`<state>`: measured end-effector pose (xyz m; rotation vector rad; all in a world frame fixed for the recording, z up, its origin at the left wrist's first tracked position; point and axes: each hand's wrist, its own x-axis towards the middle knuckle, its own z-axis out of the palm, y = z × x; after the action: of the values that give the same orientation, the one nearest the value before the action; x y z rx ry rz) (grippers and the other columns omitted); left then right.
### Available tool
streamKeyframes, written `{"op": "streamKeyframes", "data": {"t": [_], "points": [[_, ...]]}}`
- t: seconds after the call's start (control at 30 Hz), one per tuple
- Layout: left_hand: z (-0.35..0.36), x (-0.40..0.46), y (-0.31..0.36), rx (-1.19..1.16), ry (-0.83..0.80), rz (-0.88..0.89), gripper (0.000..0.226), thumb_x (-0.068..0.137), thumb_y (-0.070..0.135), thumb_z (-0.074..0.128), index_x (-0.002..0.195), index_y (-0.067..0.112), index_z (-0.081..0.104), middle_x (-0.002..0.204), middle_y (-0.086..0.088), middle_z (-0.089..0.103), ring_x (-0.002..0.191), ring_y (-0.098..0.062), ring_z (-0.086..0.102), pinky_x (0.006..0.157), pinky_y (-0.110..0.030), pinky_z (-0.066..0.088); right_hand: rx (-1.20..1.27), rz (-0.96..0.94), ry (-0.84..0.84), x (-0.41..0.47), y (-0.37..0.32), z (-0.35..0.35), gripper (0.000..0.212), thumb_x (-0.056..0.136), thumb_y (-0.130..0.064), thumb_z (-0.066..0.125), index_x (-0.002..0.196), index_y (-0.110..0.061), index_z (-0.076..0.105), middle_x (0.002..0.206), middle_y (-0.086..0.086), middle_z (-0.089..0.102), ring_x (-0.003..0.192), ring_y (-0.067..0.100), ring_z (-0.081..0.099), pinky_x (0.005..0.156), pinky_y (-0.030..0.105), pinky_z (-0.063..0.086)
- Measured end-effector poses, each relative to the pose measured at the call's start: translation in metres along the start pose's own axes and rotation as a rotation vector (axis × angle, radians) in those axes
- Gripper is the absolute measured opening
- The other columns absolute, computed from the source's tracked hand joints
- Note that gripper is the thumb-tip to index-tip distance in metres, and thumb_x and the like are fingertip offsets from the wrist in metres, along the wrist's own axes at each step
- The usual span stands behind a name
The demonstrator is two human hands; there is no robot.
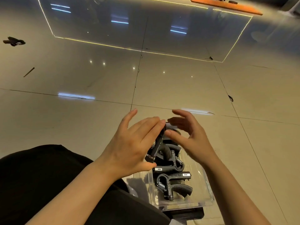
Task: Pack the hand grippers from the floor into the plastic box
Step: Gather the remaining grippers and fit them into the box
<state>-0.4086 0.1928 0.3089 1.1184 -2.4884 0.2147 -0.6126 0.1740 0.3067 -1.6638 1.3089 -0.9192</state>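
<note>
A clear plastic box (207, 190) stands on the floor in front of me with several black hand grippers in it; one (174, 185) lies at its near end. My left hand (129, 148) holds another black hand gripper (156, 147) tilted over the box's far end. My right hand (191, 133) is beside it with fingers spread; its thumb touches the upper end of that gripper. One more black hand gripper (14, 41) lies on the floor far to the left.
Glossy beige floor tiles (97, 75) reflect ceiling lights. A thin dark stick (28, 72) lies at left. An orange board (227, 5) sits at the top right. My dark-clothed leg (40, 176) is at bottom left, against the box.
</note>
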Motion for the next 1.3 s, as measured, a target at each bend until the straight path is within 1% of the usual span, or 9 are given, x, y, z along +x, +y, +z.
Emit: {"op": "streamKeyframes", "data": {"t": [0.13, 0.27, 0.4, 0.53, 0.63, 0.73, 0.83, 1.0, 1.3], "points": [[-0.003, -0.003, 0.002, 0.018, 0.119, -0.048, 0.095, 0.062, 0.062, 0.068, 0.132, 0.004, 0.042, 0.128, -0.013, 0.056, 0.112, -0.020, 0.053, 0.107, -0.051, 0.029, -0.184, -0.067, -0.092, -0.013, 0.011, 0.010, 0.066, 0.070, -0.060, 0.063, 0.129, -0.047, 0.038, 0.130, -0.024, 0.046, 0.120, -0.007, 0.042, 0.092, 0.003, 0.034], [-0.002, -0.006, 0.005, 0.025, 0.143, -0.071, 0.095, 0.066, 0.073, 0.060, 0.127, 0.001, 0.046, 0.121, -0.015, 0.060, 0.105, -0.023, 0.060, 0.105, -0.052, 0.031, -0.263, -0.117, -0.182, -0.016, 0.025, 0.003, 0.086, 0.068, -0.053, 0.072, 0.141, -0.041, 0.029, 0.140, -0.018, 0.033, 0.130, 0.002, 0.034, 0.104, 0.018, 0.034], [0.000, -0.007, 0.008, 0.052, 0.096, -0.075, 0.105, 0.061, 0.085, 0.052, 0.121, -0.002, 0.056, 0.115, -0.014, 0.063, 0.101, -0.024, 0.063, 0.104, -0.054, 0.032, -0.354, -0.158, -0.142, -0.018, 0.030, -0.001, 0.079, 0.067, -0.043, 0.071, 0.138, -0.036, 0.038, 0.133, -0.015, 0.045, 0.121, 0.002, 0.044, 0.097, 0.025, 0.044], [0.001, -0.006, 0.013, -0.084, 0.001, -0.103, 0.110, 0.053, 0.090, 0.051, 0.119, 0.001, 0.060, 0.112, -0.008, 0.064, 0.101, -0.020, 0.062, 0.102, -0.049, 0.035, -0.313, -0.097, -0.193, -0.031, 0.031, -0.012, 0.076, 0.063, -0.044, 0.071, 0.134, -0.037, 0.044, 0.125, -0.022, 0.052, 0.112, -0.003, 0.049, 0.088, 0.011, 0.040], [0.008, -0.007, 0.011, -0.196, -0.185, -0.143, 0.108, 0.054, 0.090, 0.046, 0.133, 0.016, 0.045, 0.123, 0.000, 0.057, 0.116, -0.015, 0.050, 0.109, -0.043, 0.026, -0.352, -0.010, -0.259, -0.041, 0.044, -0.019, 0.075, 0.061, -0.048, 0.070, 0.130, -0.044, 0.042, 0.121, -0.030, 0.049, 0.110, -0.007, 0.048, 0.084, 0.008, 0.039], [0.017, -0.009, 0.006, -0.170, -0.281, -0.169, 0.100, 0.062, 0.087, 0.039, 0.141, 0.025, 0.032, 0.139, -0.002, 0.045, 0.125, -0.020, 0.045, 0.106, -0.042, 0.020, -0.733, 0.088, -0.330, -0.044, 0.083, -0.021, 0.081, 0.065, -0.049, 0.069, 0.138, -0.039, 0.036, 0.129, -0.019, 0.046, 0.117, 0.006, 0.046, 0.086, 0.022, 0.044], [0.014, -0.009, 0.003, -0.251, -0.235, -0.276, 0.085, 0.070, 0.081, 0.037, 0.136, 0.027, 0.041, 0.138, 0.000, 0.044, 0.119, -0.020, 0.049, 0.100, -0.037, 0.026, -0.999, 0.146, -0.457, -0.048, 0.123, -0.011, 0.079, 0.069, -0.042, 0.068, 0.139, -0.033, 0.035, 0.132, -0.007, 0.047, 0.119, 0.014, 0.043, 0.083, 0.029, 0.047], [0.012, -0.013, 0.002, -0.424, -0.291, -0.357, 0.071, 0.074, 0.077, 0.027, 0.119, 0.030, 0.058, 0.117, 0.017, 0.053, 0.106, -0.003, 0.050, 0.089, -0.022, 0.033, -1.092, 0.114, -0.601, -0.059, 0.173, 0.014, 0.077, 0.071, -0.039, 0.067, 0.140, -0.030, 0.034, 0.129, -0.001, 0.048, 0.118, 0.021, 0.042, 0.088, 0.031, 0.041], [0.015, -0.013, -0.004, -0.364, -0.262, -0.295, 0.061, 0.082, 0.070, 0.029, 0.105, 0.027, 0.066, 0.105, 0.013, 0.061, 0.096, -0.006, 0.056, 0.079, -0.022, 0.041, -1.139, 0.203, -0.666, -0.068, 0.211, 0.021, 0.086, 0.077, -0.043, 0.063, 0.148, -0.029, 0.017, 0.147, 0.007, 0.030, 0.133, 0.028, 0.029, 0.103, 0.039, 0.031]]}}
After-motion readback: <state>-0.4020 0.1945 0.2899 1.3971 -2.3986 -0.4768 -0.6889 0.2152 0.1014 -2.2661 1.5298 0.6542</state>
